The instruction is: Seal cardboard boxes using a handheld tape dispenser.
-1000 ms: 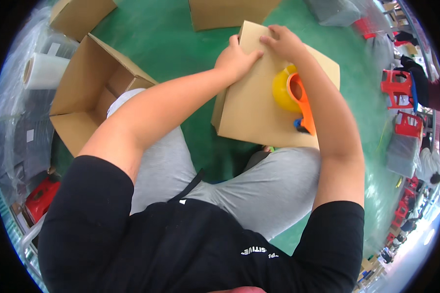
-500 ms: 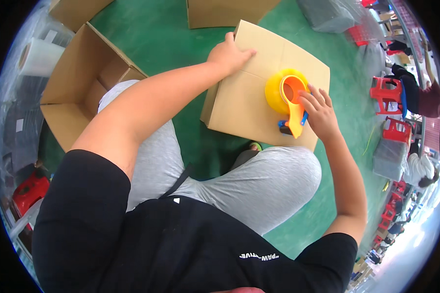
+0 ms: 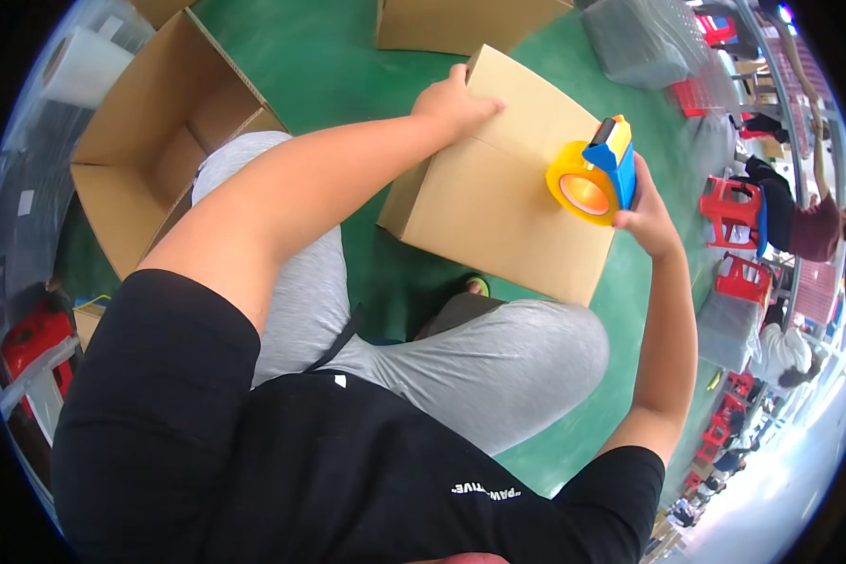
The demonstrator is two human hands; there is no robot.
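A closed brown cardboard box (image 3: 503,211) stands tilted in front of my knees, a seam running across its top. At its far left edge my left hand (image 3: 456,105) grips the box, thumb and fingers spread over the corner. My right hand (image 3: 649,218) is closed round a blue and yellow tape dispenser (image 3: 620,167), raised over the box's right side. A yellow tape roll (image 3: 566,179) sits in the dispenser, its orange core facing me. The dispenser hides part of my right fingers.
An open cardboard box (image 3: 127,174) stands at my left, beside my knee. Another carton (image 3: 451,28) lies beyond the closed box. Wrapped goods (image 3: 634,42) sit at the far right. Red stools (image 3: 731,211) and several people line the right side of the green floor (image 3: 310,56).
My right hand has picked the tape dispenser up off the box top and turned it, lifting it toward the right edge. My left hand keeps its hold on the box.
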